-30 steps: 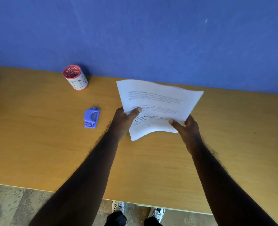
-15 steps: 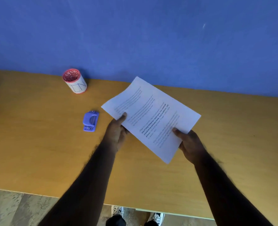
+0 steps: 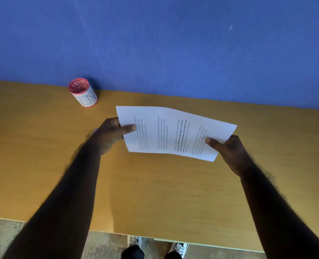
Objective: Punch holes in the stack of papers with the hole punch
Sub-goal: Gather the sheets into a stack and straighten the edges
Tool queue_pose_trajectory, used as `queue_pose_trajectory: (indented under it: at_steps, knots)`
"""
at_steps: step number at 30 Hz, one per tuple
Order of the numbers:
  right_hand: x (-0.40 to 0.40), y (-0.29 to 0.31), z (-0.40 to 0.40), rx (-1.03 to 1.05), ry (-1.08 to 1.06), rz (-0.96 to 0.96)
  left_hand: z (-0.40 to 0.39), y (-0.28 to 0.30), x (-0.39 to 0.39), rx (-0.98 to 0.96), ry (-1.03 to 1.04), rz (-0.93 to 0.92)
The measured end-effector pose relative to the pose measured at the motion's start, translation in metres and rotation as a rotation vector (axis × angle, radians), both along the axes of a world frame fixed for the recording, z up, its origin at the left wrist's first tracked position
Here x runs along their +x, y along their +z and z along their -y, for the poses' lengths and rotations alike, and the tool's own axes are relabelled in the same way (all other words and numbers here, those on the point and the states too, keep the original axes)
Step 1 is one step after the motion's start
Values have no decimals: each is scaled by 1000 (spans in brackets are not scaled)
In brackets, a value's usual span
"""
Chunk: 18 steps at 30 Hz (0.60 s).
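Both hands grip a stack of printed papers [image 3: 173, 131] held above the wooden bench [image 3: 155, 193], turned sideways so the text lines run vertically. The left hand [image 3: 112, 133] pinches the stack's left edge with the thumb on top; the right hand [image 3: 227, 148] pinches the lower right corner. A red-rimmed cup [image 3: 82, 92] stands near the blue wall [image 3: 173, 43]. The hole punch is almost wholly hidden behind the left hand.
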State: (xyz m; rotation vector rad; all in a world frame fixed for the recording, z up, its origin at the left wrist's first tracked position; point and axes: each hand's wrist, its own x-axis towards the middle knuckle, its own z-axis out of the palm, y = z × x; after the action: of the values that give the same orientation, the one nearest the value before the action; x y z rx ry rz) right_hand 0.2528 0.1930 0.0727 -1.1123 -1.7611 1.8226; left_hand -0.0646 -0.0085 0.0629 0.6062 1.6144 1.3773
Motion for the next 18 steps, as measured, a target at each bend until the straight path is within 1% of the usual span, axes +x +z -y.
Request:
queue_pose_trajectory:
  at_steps: [6, 11, 15, 18]
  knots:
    - [0, -18, 5, 59, -75, 49, 4, -10, 14, -2, 48, -178]
    - [-1, -35, 12, 49, -121, 131, 8, -25, 33, -126, 52, -215]
    - [-1, -36, 9, 49, -118, 81, 8, -15, 30, -107, 75, -259]
    - [0, -36, 8, 52, -115, 84, 6, -13, 31, -107, 74, -274]
